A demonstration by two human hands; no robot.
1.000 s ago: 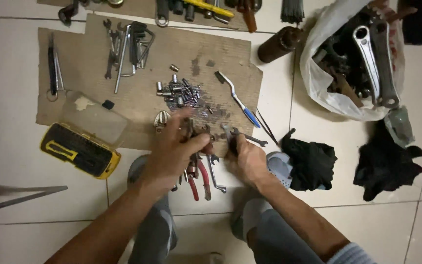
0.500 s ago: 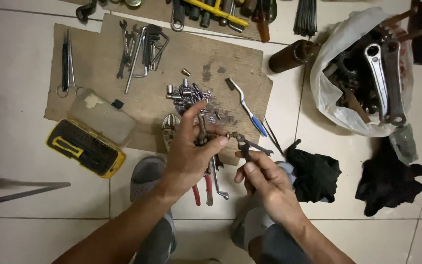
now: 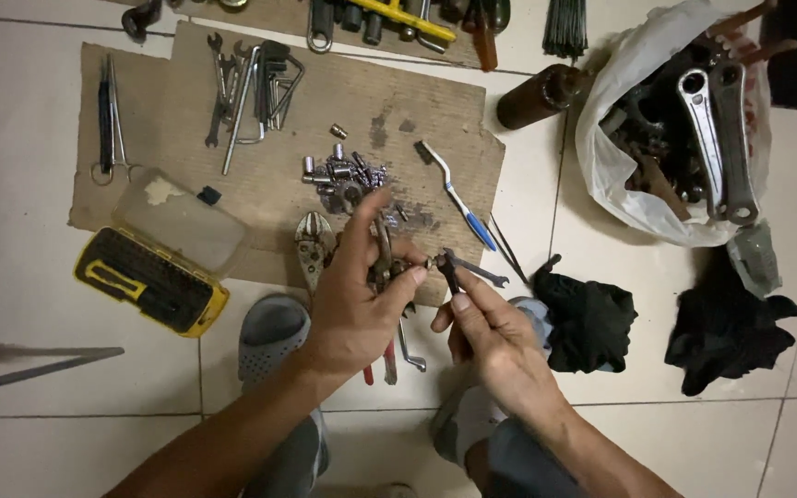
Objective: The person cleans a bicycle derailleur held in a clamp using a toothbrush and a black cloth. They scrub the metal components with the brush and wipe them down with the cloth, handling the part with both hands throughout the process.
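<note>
plastic bag (image 3: 601, 166) at the upper right lies open, holding dark metal parts and two long ring wrenches (image 3: 721, 138). a yellow and black bit case (image 3: 145, 281) with its clear lid open sits at the cardboard's left edge. the left hand (image 3: 357, 300) has its fingers clamped on a bundle of small metal tools (image 3: 382, 263) whose long axis runs up and away from the person. the right hand (image 3: 491, 337) pinches a small dark tool (image 3: 449, 274) between thumb and forefinger, tip pointing up towards the bundle, just beside it. both are held above the near edge of a cardboard sheet (image 3: 186, 120) strewn with sockets, lying on a pale tiled floor (image 3: 39, 424).
</note>
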